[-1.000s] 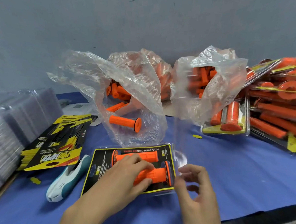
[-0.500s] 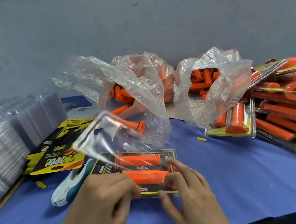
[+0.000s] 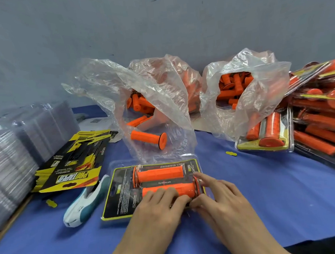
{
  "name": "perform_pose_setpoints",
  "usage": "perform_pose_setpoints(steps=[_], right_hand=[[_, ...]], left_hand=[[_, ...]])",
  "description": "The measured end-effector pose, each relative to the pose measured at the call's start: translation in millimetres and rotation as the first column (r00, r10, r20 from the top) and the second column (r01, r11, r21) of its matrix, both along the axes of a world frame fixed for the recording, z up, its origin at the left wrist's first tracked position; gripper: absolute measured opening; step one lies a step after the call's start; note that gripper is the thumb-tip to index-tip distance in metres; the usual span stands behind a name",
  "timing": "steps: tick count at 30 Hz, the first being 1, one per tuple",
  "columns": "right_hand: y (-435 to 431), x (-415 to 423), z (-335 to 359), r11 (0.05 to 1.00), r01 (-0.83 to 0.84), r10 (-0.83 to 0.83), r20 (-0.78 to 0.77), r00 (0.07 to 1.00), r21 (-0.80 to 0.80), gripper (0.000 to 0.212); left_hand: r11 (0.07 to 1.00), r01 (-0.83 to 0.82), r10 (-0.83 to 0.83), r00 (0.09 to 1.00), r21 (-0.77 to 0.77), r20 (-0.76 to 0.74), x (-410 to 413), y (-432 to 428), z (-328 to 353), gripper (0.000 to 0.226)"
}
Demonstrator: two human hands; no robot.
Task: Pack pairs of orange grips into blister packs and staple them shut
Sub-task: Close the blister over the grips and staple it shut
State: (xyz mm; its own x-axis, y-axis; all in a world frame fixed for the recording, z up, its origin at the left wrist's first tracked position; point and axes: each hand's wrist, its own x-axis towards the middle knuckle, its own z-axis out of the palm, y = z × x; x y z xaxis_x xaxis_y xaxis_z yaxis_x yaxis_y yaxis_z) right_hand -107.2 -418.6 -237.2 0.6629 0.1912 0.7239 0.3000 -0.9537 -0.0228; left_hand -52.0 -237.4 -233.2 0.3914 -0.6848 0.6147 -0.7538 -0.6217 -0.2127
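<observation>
**One pack filled and closed over, staples yet to come**

The blister pack [image 3: 153, 187] lies flat on the table [image 3: 267, 199] right in front of the person, with its black and yellow card inside and a pair of orange grips [image 3: 159, 173] lying side by side in it. The clear cover looks to be folded down over them, so I'd judge this pack is loaded and being pressed shut. I can see no staples in it. The stapler [image 3: 84, 202] lies untouched just to the left of the pack.

The left hand [image 3: 158, 206] rests on the near grip with its fingers laid fairly flat, pressing rather than gripping. The right hand [image 3: 221, 196] is spread over the pack's right end, fingertips down on the plastic. Neither holds anything.

Much work remains (two bags [image 3: 147, 112] of loose grips stand open behind). A heap of finished packs [image 3: 320, 116] sits to the right. Empty clear shells [image 3: 15, 147] and spare cards [image 3: 76, 163] wait on the left.
</observation>
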Motion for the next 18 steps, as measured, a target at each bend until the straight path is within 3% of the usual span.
perform_pose_setpoints(steps=[6, 12, 18], right_hand=[[-12, 11, -2, 0.991, 0.082, -0.073, 0.084, 0.994, -0.102, 0.012], [-32, 17, 8, 0.972, 0.106, -0.109, -0.001, 0.994, -0.211, 0.025], [-43, 18, 17, 0.976, 0.114, -0.115, 0.009, 0.993, -0.185, 0.019]], left_hand=[[0.999, -0.002, 0.002, 1.000, -0.053, 0.006, 0, -22, 16, 0.014], [0.999, 0.005, -0.004, 1.000, -0.048, 0.012, 7, -23, 17, 0.001], [0.994, -0.009, 0.018, 0.996, -0.106, 0.083, 14, -6, 18, 0.018]])
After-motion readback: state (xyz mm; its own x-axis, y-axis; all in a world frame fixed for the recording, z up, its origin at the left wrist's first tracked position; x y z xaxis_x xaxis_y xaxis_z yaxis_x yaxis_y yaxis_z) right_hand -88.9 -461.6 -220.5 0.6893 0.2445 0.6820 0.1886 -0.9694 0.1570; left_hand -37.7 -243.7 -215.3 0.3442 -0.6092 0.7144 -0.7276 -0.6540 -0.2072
